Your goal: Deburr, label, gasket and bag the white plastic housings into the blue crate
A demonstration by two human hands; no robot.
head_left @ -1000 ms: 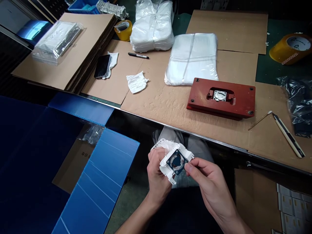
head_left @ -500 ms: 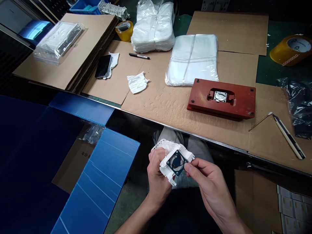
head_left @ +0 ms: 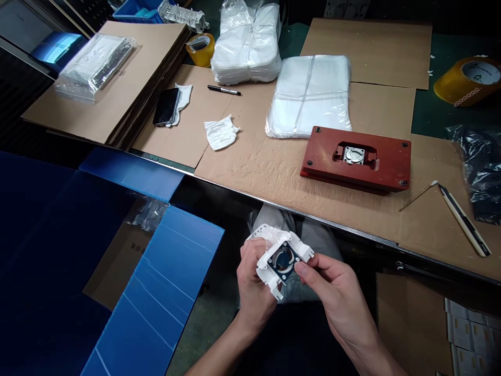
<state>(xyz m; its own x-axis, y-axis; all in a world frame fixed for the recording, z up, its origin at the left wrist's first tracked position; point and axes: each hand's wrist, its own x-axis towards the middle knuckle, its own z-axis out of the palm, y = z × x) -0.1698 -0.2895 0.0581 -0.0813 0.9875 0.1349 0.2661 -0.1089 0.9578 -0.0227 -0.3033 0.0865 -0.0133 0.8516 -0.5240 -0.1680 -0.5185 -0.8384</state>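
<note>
White plastic frame [head_left: 279, 263] is clamped between your left grip [head_left: 254, 287] and right grip [head_left: 336, 295], both closed on it, up over your lap [head_left: 285, 222], just below the worktop [head_left: 313, 215]. As it stands, it's in your hands, not in the red jig [head_left: 391, 167]; that jig holds a metal part [head_left: 353, 154] in its recess, with a bagged white stack [head_left: 309, 96] right beside it.

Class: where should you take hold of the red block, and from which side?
The red block lies flat on cardboard, a metal piece in its central recess, so grip its two short ends, probably from above.
</note>
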